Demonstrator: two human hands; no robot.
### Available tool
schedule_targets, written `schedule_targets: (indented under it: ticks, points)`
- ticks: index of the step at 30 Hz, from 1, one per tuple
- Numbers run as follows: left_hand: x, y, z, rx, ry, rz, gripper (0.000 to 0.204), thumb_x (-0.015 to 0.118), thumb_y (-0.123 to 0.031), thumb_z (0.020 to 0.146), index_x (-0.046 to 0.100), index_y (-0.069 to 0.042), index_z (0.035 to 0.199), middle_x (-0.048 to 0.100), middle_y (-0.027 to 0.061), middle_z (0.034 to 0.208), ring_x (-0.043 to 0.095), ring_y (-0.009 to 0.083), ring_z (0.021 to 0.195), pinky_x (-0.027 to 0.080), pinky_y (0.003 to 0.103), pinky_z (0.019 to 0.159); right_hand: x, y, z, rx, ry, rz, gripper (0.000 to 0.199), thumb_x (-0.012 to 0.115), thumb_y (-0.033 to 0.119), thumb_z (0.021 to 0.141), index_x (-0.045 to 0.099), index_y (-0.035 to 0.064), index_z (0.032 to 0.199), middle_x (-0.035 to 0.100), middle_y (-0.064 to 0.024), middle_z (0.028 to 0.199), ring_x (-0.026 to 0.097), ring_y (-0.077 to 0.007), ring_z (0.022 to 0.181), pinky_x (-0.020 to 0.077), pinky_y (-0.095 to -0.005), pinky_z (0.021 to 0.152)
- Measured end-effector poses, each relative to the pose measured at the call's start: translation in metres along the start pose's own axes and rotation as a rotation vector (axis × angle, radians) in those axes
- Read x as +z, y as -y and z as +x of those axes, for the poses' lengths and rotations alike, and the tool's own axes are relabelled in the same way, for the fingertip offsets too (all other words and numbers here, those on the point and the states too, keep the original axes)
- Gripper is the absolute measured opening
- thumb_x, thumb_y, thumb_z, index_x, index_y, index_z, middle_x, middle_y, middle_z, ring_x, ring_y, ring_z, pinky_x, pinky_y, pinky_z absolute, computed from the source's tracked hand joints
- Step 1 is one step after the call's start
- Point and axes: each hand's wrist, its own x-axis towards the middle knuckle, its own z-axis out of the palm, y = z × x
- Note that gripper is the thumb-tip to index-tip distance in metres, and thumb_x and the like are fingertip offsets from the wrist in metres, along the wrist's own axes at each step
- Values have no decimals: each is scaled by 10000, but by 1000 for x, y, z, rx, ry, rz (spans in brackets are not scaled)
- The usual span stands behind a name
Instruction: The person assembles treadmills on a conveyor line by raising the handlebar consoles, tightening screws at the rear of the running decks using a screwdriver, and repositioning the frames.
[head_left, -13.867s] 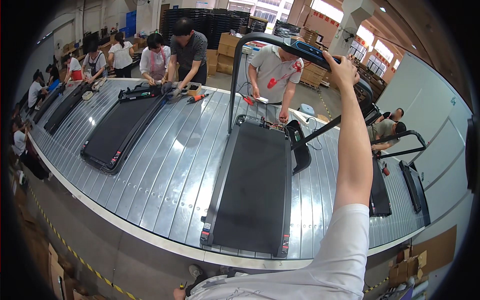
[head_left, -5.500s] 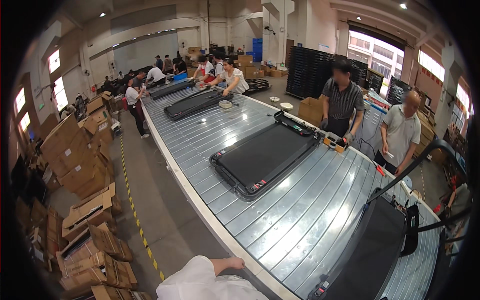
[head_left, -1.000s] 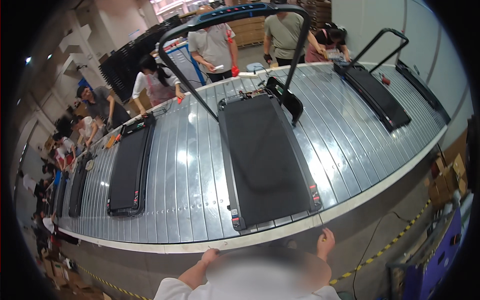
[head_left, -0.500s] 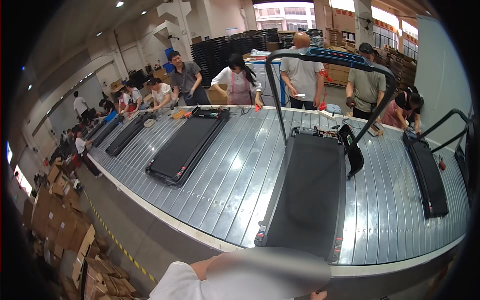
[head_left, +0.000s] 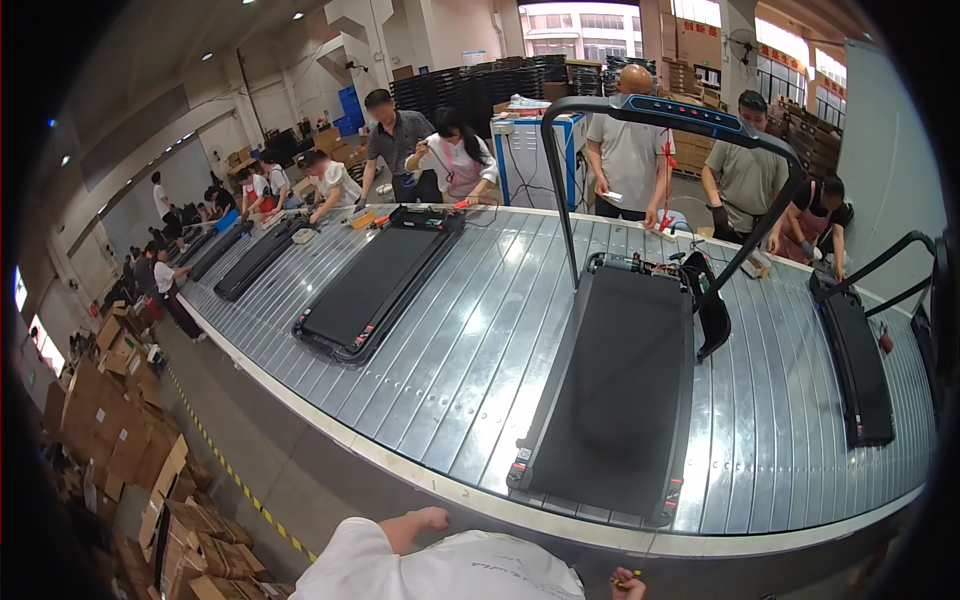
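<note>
My left hand [head_left: 432, 518] is closed in a loose fist just off the near edge of the metal conveyor table [head_left: 480, 330], and nothing shows in it. Low in the picture, beside the same edge, my right hand [head_left: 628, 585] has its fingers curled round a slim tool with yellow on its handle, perhaps a screwdriver; most of it is hidden. Closest to that hand is a black treadmill [head_left: 625, 385], lying flat with its handrail [head_left: 655, 108] upright at the far end. Wiring and circuit parts [head_left: 640, 265] lie exposed there, and a black cover [head_left: 712, 315] hangs beside them.
Another treadmill [head_left: 385, 280] lies to the left, and one with a handrail [head_left: 855, 365] to the right. Several co-workers stand along the far side. Cardboard boxes [head_left: 120, 420] pile up on the floor at left, beyond a yellow-black floor stripe [head_left: 225, 465].
My left hand has come into sight by the table edge, and more of my right hand shows. Across the table, the co-worker in a pink apron has raised one hand. The treadmills keep their places.
</note>
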Motion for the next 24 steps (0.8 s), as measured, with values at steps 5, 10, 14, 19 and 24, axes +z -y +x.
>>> schedule_targets:
  ticks: [5, 10, 14, 19, 24]
  points:
    - [-11, -2, 12, 7, -4, 38, 373, 537, -244, 805, 631, -80, 1126, 620, 142, 1138, 588, 304, 1044, 453, 383, 908, -7, -42, 6, -241, -546, 243, 228, 524, 133, 879, 540, 97, 1103, 504, -54, 663, 435, -208, 516, 372, -308, 439]
    - [-30, -16, 15, 107, -115, 6, 358, 538, -256, 809, 636, -73, 1100, 641, 143, 1081, 599, 307, 1012, 463, 379, 882, -12, -69, 25, -633, -419, -480, 205, 502, 100, 867, 586, 56, 1049, 566, -93, 714, 498, -245, 559, 441, -328, 482]
    - [-27, 1, 14, 165, -13, 35, 373, 540, -293, 820, 630, -77, 1110, 638, 146, 1085, 603, 302, 999, 466, 377, 869, -38, -154, 61, -571, -234, -533, 283, 520, 35, 810, 554, 26, 1091, 574, -121, 795, 519, -249, 643, 477, -343, 542]
    - [-7, 28, 6, 172, -32, 6, 370, 541, -322, 829, 646, -77, 1085, 647, 145, 1066, 605, 307, 994, 463, 381, 871, 24, -81, -44, -610, -603, -574, 773, 630, -58, 679, 308, 38, 1375, 576, -159, 1013, 545, -236, 892, 509, -349, 656]
    - [-24, 31, 14, 122, 12, 71, 368, 534, -314, 827, 648, -83, 1090, 643, 146, 1079, 602, 312, 997, 461, 379, 876, 35, -8, -11, -925, -726, -786, 208, 625, 127, 791, 668, 44, 977, 658, -74, 783, 590, -207, 631, 502, -331, 600]
